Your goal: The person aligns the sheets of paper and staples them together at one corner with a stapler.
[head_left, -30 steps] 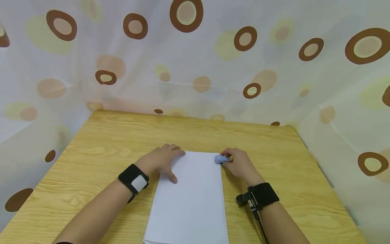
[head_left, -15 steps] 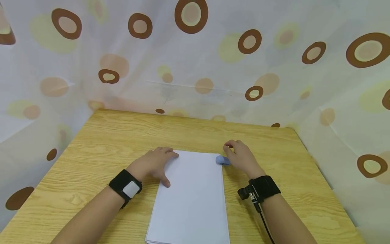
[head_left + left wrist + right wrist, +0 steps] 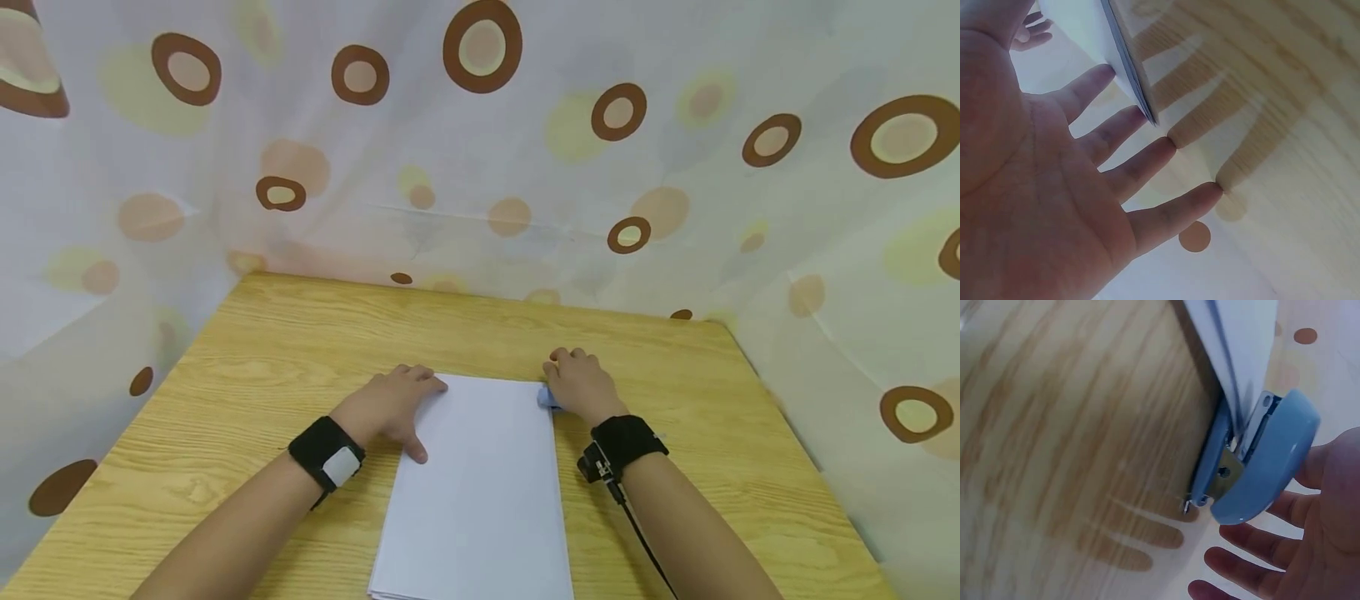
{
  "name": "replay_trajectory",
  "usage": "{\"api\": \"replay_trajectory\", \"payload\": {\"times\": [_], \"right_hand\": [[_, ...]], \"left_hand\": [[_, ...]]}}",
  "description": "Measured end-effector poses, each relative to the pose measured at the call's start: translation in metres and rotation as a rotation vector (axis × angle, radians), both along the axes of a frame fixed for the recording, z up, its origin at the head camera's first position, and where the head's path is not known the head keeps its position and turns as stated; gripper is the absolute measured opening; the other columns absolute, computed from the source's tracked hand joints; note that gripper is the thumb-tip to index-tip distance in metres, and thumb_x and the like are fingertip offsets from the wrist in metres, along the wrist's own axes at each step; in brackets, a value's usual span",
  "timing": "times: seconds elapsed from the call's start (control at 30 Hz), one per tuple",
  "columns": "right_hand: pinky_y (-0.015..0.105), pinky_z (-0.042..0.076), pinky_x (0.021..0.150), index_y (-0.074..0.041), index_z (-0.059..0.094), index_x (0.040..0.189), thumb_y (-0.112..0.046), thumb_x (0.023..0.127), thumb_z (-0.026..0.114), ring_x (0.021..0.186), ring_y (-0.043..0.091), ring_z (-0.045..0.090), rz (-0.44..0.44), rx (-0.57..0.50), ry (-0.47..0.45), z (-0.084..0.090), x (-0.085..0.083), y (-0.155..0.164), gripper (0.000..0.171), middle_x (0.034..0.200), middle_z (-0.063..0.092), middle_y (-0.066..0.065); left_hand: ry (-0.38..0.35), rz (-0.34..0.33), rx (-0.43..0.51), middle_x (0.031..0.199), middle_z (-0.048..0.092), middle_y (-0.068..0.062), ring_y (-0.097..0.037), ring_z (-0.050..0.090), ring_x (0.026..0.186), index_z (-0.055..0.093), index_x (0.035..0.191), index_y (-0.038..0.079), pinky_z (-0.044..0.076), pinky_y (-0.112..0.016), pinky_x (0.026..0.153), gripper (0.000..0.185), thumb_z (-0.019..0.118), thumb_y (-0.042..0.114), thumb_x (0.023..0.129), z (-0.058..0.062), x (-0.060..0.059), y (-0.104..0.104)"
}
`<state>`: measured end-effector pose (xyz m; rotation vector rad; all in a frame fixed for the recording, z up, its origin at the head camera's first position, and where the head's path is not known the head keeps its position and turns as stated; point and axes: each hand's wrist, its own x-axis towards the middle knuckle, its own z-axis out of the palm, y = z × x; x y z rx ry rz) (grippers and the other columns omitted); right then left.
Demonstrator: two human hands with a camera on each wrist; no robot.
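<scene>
A stack of white paper (image 3: 480, 492) lies on the wooden table. My left hand (image 3: 392, 408) rests at its far left corner, fingers spread; in the left wrist view several fingertips touch the tabletop beside the sheets' edge. A small blue stapler (image 3: 545, 397) has the far right corner of the stack between its arms, plain in the right wrist view, where its upper arm (image 3: 1279, 459) stands raised from the base. Over the stapler hovers my right hand (image 3: 583, 388), loosely bent. Its thumb lies behind the upper arm; whether it touches cannot be told.
The wooden tabletop (image 3: 300, 333) extends around the paper. A white curtain (image 3: 450, 167) with brown and yellow spots encloses the back and both sides. A cable (image 3: 641, 537) runs from the right wrist camera toward the near edge.
My right hand let go of the stapler, lifted slightly beyond it, then came back down over it. The stapler stays at the paper's corner. My left hand barely shifted.
</scene>
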<state>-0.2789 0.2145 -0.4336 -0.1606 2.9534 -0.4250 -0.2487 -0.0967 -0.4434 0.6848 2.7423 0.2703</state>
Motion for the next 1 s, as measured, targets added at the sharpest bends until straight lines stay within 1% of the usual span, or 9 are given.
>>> {"api": "replay_trajectory", "payload": {"times": [0.1,0.27,0.53,0.63,0.73,0.83,1.0], "right_hand": [[0.066,0.046,0.104,-0.002,0.049,0.149,-0.034,0.114,0.034,0.136,0.055,0.044,-0.022,0.017,-0.019,-0.002,0.0,0.001,0.049,0.149,0.047,0.031],[0.068,0.046,0.105,-0.002,0.048,0.15,-0.035,0.114,0.03,0.136,0.055,0.044,-0.035,0.057,-0.047,-0.009,0.0,0.003,0.052,0.149,0.047,0.031],[0.072,0.039,0.11,-0.005,0.038,0.158,-0.038,0.114,0.024,0.144,0.055,0.033,-0.053,0.099,-0.104,-0.019,-0.005,0.006,0.057,0.159,0.035,0.03],[0.072,0.039,0.109,-0.005,0.036,0.159,-0.038,0.113,0.022,0.143,0.054,0.034,-0.053,0.118,-0.1,-0.023,-0.007,0.005,0.058,0.159,0.034,0.03],[0.073,0.041,0.107,-0.005,0.038,0.158,-0.037,0.113,0.023,0.141,0.053,0.037,-0.054,0.127,-0.076,-0.025,-0.007,0.004,0.057,0.158,0.037,0.029],[0.072,0.042,0.106,-0.006,0.039,0.158,-0.036,0.113,0.025,0.14,0.052,0.039,-0.063,0.129,-0.052,-0.025,-0.006,0.002,0.056,0.157,0.039,0.029],[0.072,0.043,0.105,-0.006,0.039,0.158,-0.033,0.113,0.025,0.141,0.051,0.039,-0.081,0.147,-0.049,-0.023,-0.006,-0.003,0.055,0.157,0.04,0.027]], "left_hand": [[0.003,0.0,-0.012,0.164,0.041,-0.008,-0.037,0.039,0.15,0.05,0.154,0.023,0.04,-0.061,0.116,0.106,0.099,0.05,0.064,-0.002,-0.001,0.004],[-0.003,-0.005,-0.033,0.163,0.042,-0.01,-0.039,0.04,0.149,0.051,0.154,0.022,0.04,-0.064,0.114,0.108,0.1,0.05,0.062,-0.001,-0.002,0.008],[-0.006,0.0,-0.046,0.163,0.042,-0.01,-0.039,0.04,0.149,0.05,0.154,0.021,0.042,-0.062,0.114,0.109,0.1,0.05,0.061,0.0,-0.001,0.009],[-0.005,-0.002,-0.046,0.162,0.043,-0.01,-0.039,0.041,0.148,0.05,0.154,0.02,0.043,-0.062,0.113,0.109,0.1,0.05,0.061,0.001,-0.001,0.008],[-0.006,-0.001,-0.045,0.162,0.043,-0.01,-0.039,0.041,0.148,0.05,0.154,0.02,0.043,-0.062,0.113,0.109,0.1,0.05,0.061,0.002,-0.001,0.008],[-0.001,0.0,-0.047,0.162,0.043,-0.01,-0.04,0.041,0.147,0.051,0.153,0.02,0.044,-0.063,0.112,0.109,0.1,0.05,0.061,0.003,-0.002,0.007],[0.003,-0.002,-0.05,0.162,0.043,-0.01,-0.04,0.042,0.147,0.05,0.154,0.02,0.044,-0.062,0.111,0.109,0.1,0.05,0.062,0.005,-0.002,0.007]]}}
